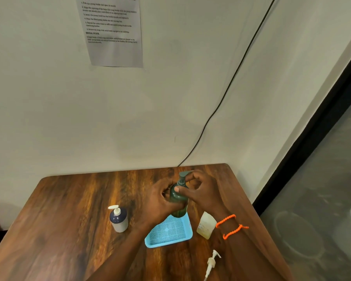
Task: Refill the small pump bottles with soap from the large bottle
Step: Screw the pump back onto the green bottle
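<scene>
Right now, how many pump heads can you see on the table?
3. One on the green bottle held by both hands, one on the dark blue bottle at left, one loose white pump lying near the front edge. None seems hidden.

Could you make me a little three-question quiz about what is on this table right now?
1. True or false: the green pump bottle is held by both the left hand and the right hand.
2. Which item lies loose on the wooden table nearest the camera?
A. blue tray
B. white pump head
C. dark blue pump bottle
3. Fill in: the orange cord is worn on the ____ wrist.

Key: 1 true; 2 B; 3 right.
</scene>
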